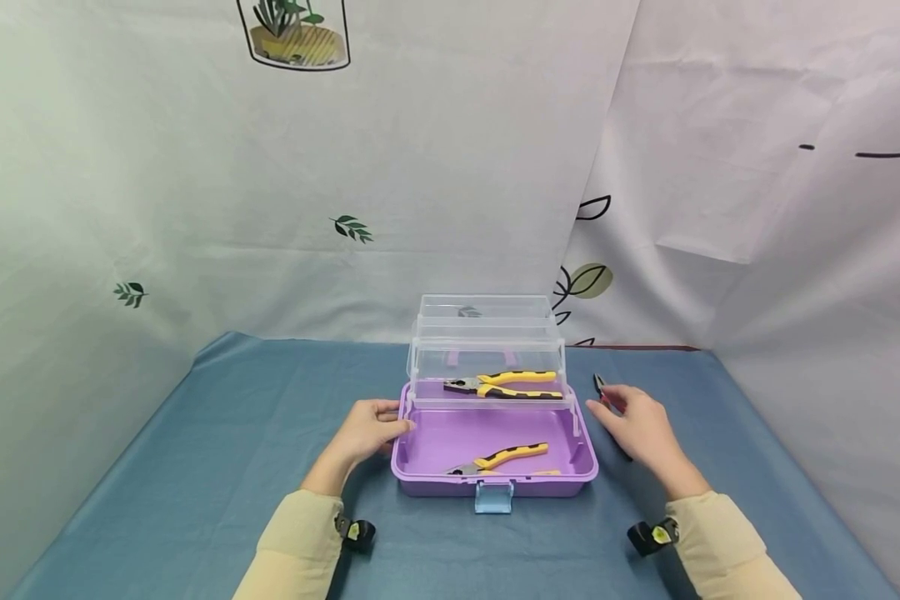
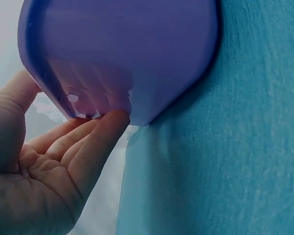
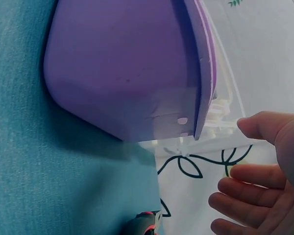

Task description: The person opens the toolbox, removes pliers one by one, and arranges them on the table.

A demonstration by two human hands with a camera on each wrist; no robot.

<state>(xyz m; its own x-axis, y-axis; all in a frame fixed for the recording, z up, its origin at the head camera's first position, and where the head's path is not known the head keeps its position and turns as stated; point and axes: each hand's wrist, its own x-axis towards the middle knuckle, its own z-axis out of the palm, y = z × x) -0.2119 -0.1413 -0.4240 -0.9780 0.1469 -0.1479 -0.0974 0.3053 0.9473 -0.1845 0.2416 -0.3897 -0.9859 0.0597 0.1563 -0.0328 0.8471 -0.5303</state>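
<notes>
A purple toolbox (image 1: 495, 486) stands with its clear lid and tray raised at the back. My left hand (image 1: 367, 430) holds its left side, the thumb over the rim and the fingers against the outer wall (image 2: 122, 44). Yellow-and-black pliers (image 1: 521, 378) lie in the clear tray; another yellow-handled pair (image 1: 516, 455) rests on the box floor, partly hidden by the front wall. To the right of the box, my right hand (image 1: 640, 423) hovers with fingers loosely extended and nothing in its grasp. Red-and-black pliers (image 3: 146, 224) lie on the table beside that hand, partly covered by it in the head view.
A blue cloth (image 1: 270, 417) covers the table. White printed fabric (image 1: 457, 167) hangs behind and along both sides. The blue latch (image 1: 493, 498) hangs down at the box's front. Raised at the back is the clear lid (image 1: 484, 306), close to the rear fabric.
</notes>
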